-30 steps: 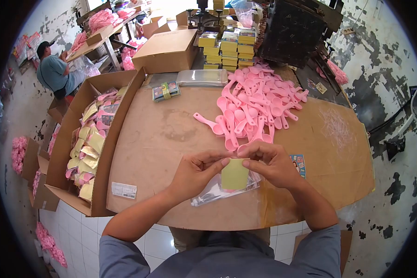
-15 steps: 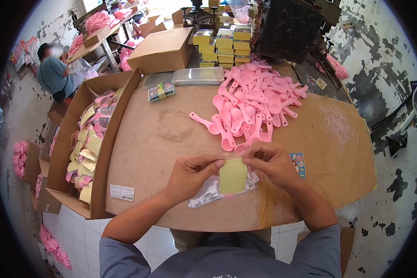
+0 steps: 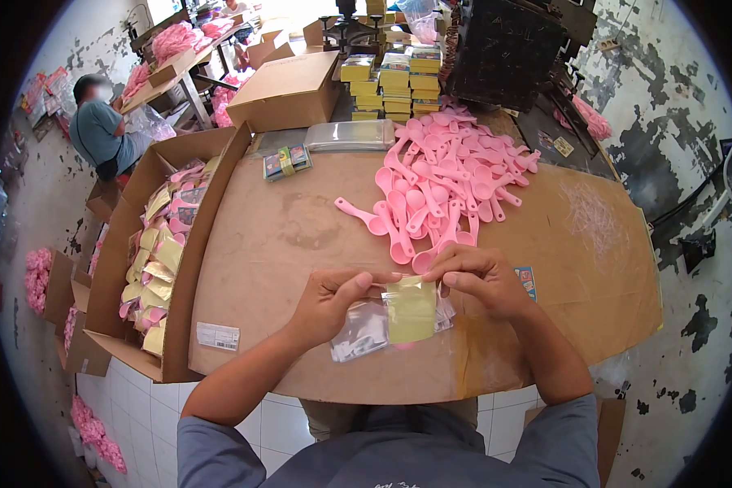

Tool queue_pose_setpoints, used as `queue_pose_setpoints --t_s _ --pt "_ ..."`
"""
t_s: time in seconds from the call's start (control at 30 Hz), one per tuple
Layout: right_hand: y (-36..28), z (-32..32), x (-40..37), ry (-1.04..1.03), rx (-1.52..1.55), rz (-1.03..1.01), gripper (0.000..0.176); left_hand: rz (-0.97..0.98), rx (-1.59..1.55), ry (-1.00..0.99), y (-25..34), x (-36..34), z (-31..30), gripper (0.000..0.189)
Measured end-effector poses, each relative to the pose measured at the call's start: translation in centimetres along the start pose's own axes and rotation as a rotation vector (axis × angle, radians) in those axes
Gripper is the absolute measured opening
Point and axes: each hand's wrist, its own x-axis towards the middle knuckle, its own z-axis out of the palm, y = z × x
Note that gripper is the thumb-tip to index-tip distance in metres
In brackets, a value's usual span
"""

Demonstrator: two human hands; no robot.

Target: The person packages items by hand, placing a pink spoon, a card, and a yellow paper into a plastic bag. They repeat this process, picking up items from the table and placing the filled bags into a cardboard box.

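My left hand (image 3: 331,302) and my right hand (image 3: 484,281) pinch the top corners of a clear plastic bag (image 3: 412,315). A pale yellow card shows through the bag, and a bit of pink peeks out at its lower edge. Beneath it lie flat clear plastic bags (image 3: 359,332) on the cardboard-covered table. Just beyond my fingers spreads a heap of pink measuring spoons (image 3: 455,175). A blue printed card (image 3: 526,282) is partly hidden behind my right hand.
An open carton (image 3: 179,325) of filled bags stands left. Behind are a banded card bundle (image 3: 287,162), a stack of clear sleeves (image 3: 350,135), a closed box (image 3: 285,91) and piled cards (image 3: 395,81). A person (image 3: 99,130) sits at far left.
The bag's top edge has shifted and its plastic now catches more light over the yellow card. My left thumb has lifted slightly, and my right fingers have changed their pinch.
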Motion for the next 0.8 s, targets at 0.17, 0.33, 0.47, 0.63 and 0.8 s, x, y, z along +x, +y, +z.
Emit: queue_pose_setpoints --t_s 0.17,0.33,0.47,0.63,0.8 --pt "-0.2 0.4 0.0 0.015 -0.083 0.045 0.016 0.007 0.161 0.023 -0.7 0.3 0.3 0.027" --pt "0.5 0.5 0.1 0.028 0.023 0.052 0.019 -0.052 0.234 0.047 -0.9 0.4 0.3 0.028" --pt "1.1 0.4 0.1 0.021 0.009 0.025 0.02 -0.025 0.221 0.049 -0.9 0.4 0.5 0.028" --pt "0.9 1.5 0.0 0.087 0.12 0.056 0.037 -0.024 0.235 0.076 -1.1 0.4 0.2 0.028" --pt "-0.1 1.9 -0.3 -0.065 -0.064 0.109 0.041 0.053 0.21 0.12 -0.7 0.4 0.3 0.03"
